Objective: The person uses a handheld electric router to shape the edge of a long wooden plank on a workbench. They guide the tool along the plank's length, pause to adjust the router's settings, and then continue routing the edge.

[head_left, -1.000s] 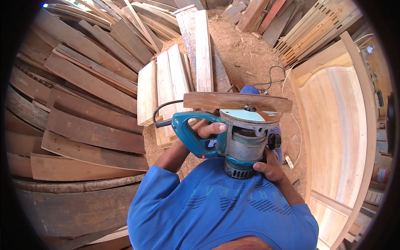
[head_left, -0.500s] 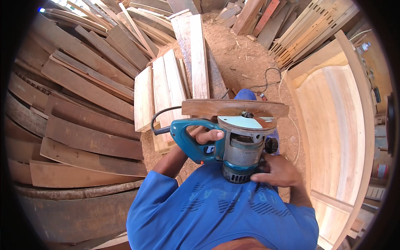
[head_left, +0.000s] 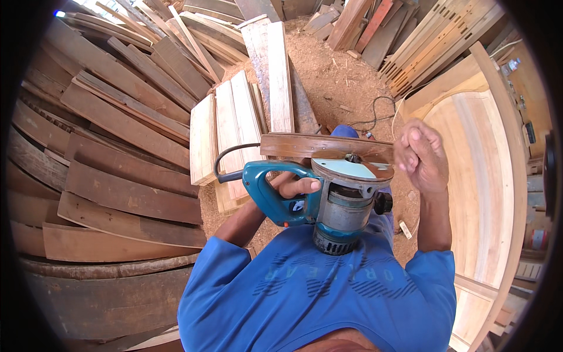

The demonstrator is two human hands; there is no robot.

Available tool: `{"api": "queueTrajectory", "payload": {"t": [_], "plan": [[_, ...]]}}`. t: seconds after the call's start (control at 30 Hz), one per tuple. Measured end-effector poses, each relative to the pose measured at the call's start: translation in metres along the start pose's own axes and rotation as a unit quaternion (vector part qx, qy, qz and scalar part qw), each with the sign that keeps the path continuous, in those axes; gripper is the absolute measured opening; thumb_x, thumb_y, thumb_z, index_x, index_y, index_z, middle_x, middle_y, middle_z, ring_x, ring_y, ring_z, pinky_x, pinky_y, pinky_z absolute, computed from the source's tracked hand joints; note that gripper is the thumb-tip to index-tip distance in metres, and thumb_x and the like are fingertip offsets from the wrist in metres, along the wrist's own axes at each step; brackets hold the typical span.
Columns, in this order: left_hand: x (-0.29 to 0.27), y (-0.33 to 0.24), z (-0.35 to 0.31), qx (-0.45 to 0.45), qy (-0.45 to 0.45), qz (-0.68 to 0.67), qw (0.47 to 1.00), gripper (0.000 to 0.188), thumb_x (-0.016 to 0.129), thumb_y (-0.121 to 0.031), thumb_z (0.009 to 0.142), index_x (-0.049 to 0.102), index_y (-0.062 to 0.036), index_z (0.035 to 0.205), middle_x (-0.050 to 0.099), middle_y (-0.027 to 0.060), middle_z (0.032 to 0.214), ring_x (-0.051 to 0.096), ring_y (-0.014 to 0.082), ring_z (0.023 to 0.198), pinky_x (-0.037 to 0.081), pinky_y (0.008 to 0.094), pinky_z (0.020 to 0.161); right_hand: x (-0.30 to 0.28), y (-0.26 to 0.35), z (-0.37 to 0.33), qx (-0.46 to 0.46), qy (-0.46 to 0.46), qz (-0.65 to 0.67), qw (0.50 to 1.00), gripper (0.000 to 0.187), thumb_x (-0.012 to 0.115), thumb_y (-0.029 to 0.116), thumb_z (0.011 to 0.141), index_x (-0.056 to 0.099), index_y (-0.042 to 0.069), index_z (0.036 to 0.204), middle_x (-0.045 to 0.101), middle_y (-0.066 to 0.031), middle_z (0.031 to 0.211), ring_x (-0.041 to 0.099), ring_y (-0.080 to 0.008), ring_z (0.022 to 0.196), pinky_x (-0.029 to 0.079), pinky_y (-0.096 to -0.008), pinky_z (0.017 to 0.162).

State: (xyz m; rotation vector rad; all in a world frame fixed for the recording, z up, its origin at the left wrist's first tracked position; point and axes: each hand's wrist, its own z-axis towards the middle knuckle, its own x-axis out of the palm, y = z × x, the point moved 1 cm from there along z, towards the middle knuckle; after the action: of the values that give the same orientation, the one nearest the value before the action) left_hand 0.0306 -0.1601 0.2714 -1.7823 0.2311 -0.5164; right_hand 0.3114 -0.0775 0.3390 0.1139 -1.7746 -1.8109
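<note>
A teal and grey electric router (head_left: 343,205) rests against my torso with its round base turned upward. My left hand (head_left: 298,186) is wrapped around its D-shaped handle, thumb on top. A brown wooden strip (head_left: 322,146) lies across the base, and a dark bit or collet (head_left: 352,158) shows at the base's middle. My right hand (head_left: 421,155) is raised at the strip's right end, covering that end. Its fingers are curled and slightly blurred; whether anything is between them is hidden. A black knob (head_left: 383,203) sticks out of the router's right side.
Pale planks (head_left: 231,129) are stacked ahead to the left, beside many leaning brown boards (head_left: 129,193). A large wooden panel (head_left: 469,176) stands at the right. A black cord (head_left: 226,154) leaves the handle. Sawdust covers the floor (head_left: 340,82), where a small pale block (head_left: 405,229) lies.
My right hand has left the router's motor body and risen up and to the right, to the strip's end. The router has shifted slightly right; my left hand keeps its grip.
</note>
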Motion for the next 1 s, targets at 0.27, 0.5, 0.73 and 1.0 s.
{"api": "queueTrajectory", "payload": {"t": [0.27, 0.5, 0.73, 1.0], "plan": [[-0.006, 0.021, -0.002, -0.001, -0.032, -0.051, 0.998, 0.103, 0.075, -0.049, 0.080, 0.029, 0.0055, 0.154, 0.046, 0.0247, 0.147, 0.046, 0.0348, 0.137, 0.040, 0.0473, 0.111, -0.016, 0.009, -0.067, 0.046, 0.124, -0.580, 0.804, 0.034, 0.077, 0.014, 0.076, 0.063, 0.003, 0.104, 0.064, -0.0129, 0.091, 0.065, -0.0324, 0.080, 0.053, -0.0426, 0.075], [-0.003, 0.020, 0.010, 0.092, -0.022, 0.026, 0.995, 0.089, 0.074, -0.053, 0.084, 0.047, 0.0066, 0.144, 0.055, 0.0249, 0.139, 0.051, 0.0353, 0.132, 0.042, 0.0462, 0.109, -0.008, -0.077, -0.102, 0.104, 0.069, -0.562, 0.817, 0.053, 0.078, 0.009, 0.069, 0.061, 0.005, 0.119, 0.067, -0.0179, 0.106, 0.068, -0.0362, 0.089, 0.056, -0.0416, 0.077], [0.004, -0.008, 0.014, 0.051, 0.048, 0.177, 0.982, 0.117, 0.072, -0.070, 0.077, 0.030, 0.0066, 0.154, 0.041, 0.0282, 0.151, 0.037, 0.0396, 0.144, 0.031, 0.0496, 0.117, -0.022, -0.047, -0.084, 0.252, 0.198, -0.337, 0.885, 0.076, 0.079, 0.012, 0.067, 0.051, 0.005, 0.137, 0.065, -0.0236, 0.119, 0.066, -0.0383, 0.101, 0.055, -0.0415, 0.084], [0.005, -0.007, 0.008, 0.057, 0.018, 0.081, 0.995, 0.114, 0.073, -0.065, 0.078, 0.028, 0.0061, 0.155, 0.038, 0.0280, 0.153, 0.034, 0.0394, 0.146, 0.030, 0.0494, 0.118, 0.007, -0.063, -0.113, 0.071, 0.048, -0.631, 0.771, 0.063, 0.082, 0.014, 0.068, 0.055, 0.002, 0.124, 0.062, -0.0235, 0.117, 0.067, -0.0415, 0.097, 0.056, -0.0500, 0.079]]}}
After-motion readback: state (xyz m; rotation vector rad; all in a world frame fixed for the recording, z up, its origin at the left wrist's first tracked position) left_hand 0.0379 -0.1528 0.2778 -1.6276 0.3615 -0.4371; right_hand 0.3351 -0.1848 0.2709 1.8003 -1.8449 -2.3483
